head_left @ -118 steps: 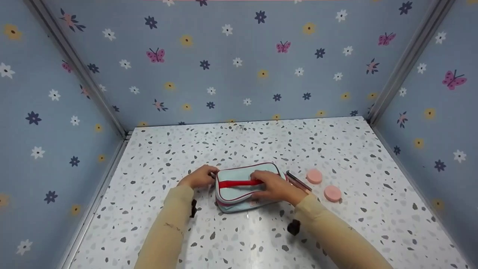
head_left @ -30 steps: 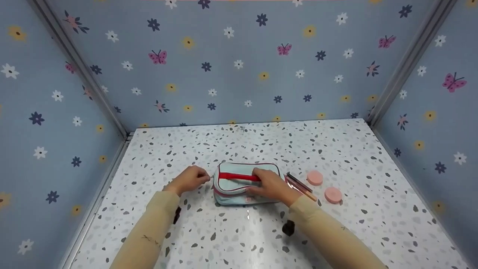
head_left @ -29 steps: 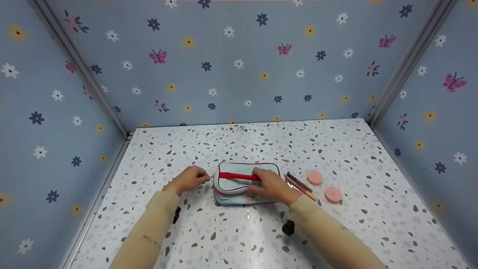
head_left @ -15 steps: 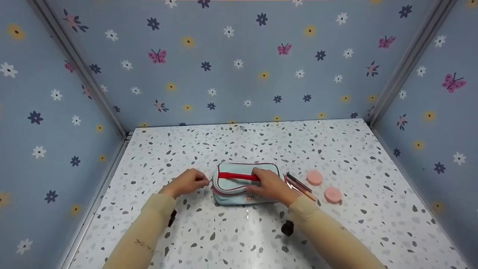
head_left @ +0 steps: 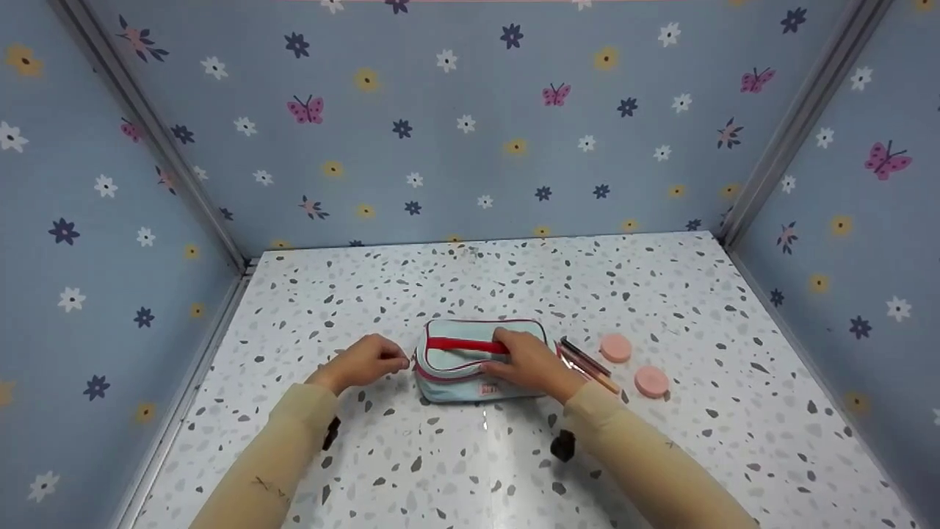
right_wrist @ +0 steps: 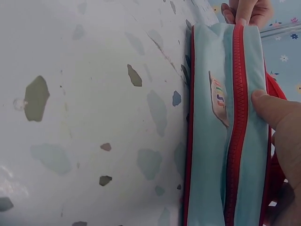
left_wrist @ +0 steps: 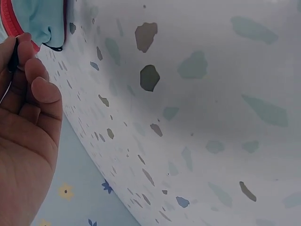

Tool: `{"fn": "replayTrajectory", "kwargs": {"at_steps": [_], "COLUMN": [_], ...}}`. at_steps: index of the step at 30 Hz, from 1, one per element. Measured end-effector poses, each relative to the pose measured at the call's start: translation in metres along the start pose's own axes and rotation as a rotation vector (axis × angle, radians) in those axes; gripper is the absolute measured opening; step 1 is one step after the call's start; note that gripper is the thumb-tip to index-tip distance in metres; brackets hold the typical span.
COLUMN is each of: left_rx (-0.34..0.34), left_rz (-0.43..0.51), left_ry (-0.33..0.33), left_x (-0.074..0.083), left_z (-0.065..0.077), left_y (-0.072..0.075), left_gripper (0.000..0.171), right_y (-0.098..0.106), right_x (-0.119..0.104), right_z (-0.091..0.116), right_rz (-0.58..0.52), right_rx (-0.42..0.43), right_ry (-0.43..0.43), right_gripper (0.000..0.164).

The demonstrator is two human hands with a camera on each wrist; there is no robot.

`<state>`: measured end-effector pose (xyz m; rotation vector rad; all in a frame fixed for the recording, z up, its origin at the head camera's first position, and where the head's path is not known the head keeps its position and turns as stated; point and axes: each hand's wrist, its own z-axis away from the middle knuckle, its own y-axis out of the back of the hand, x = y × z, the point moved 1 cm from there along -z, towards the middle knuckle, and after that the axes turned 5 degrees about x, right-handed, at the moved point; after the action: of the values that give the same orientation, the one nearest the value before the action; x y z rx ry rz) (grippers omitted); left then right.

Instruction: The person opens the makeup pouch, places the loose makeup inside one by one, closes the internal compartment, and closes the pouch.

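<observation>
A light blue zippered pouch with red piping and a red top handle lies on the speckled table. At its left end, my left hand pinches a dark zipper pull between thumb and forefinger. From the other side, my right hand holds the pouch, fingers over the handle and thumb pressed on the front upper edge. In the right wrist view the red zipper runs along the side with its teeth meshed where visible. A small printed label sits beside it. The right fingertips are partly hidden.
Several slim pencil-like sticks lie just right of the pouch, partly behind my right hand. Beyond them are two round pink cases. Flowered blue panels border the table at the back and both sides.
Over the earlier frames my left hand has moved left and slightly nearer from the pouch's back left corner. The pouch has turned a little straighter. My right hand keeps its hold.
</observation>
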<state>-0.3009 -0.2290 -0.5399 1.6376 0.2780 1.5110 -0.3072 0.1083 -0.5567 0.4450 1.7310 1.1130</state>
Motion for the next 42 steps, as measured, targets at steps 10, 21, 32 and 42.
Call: {"fn": "replayTrajectory", "kwargs": {"at_steps": [10, 21, 32, 42], "left_rx": [-0.042, -0.068, -0.105, -0.141], "left_rz": [0.008, 0.051, 0.068, 0.087], "left_ry": [-0.073, -0.069, -0.107, -0.098], "left_x": [0.003, 0.013, 0.022, 0.035], "left_z": [0.004, 0.01, 0.012, 0.015], "left_y": [0.0, -0.012, -0.021, -0.031], "left_gripper": [0.022, 0.021, 0.019, 0.021], "right_y": [0.0, -0.001, -0.004, -0.004], "right_x": [-0.003, -0.004, -0.003, -0.005], "right_z": [-0.002, -0.001, -0.002, -0.003], "right_rz": [0.004, -0.007, 0.003, -0.005], "right_rx": [-0.017, 0.015, 0.044, 0.034], "right_ry": [-0.029, -0.014, 0.001, -0.006], "right_gripper": [0.038, 0.035, 0.035, 0.033]}}
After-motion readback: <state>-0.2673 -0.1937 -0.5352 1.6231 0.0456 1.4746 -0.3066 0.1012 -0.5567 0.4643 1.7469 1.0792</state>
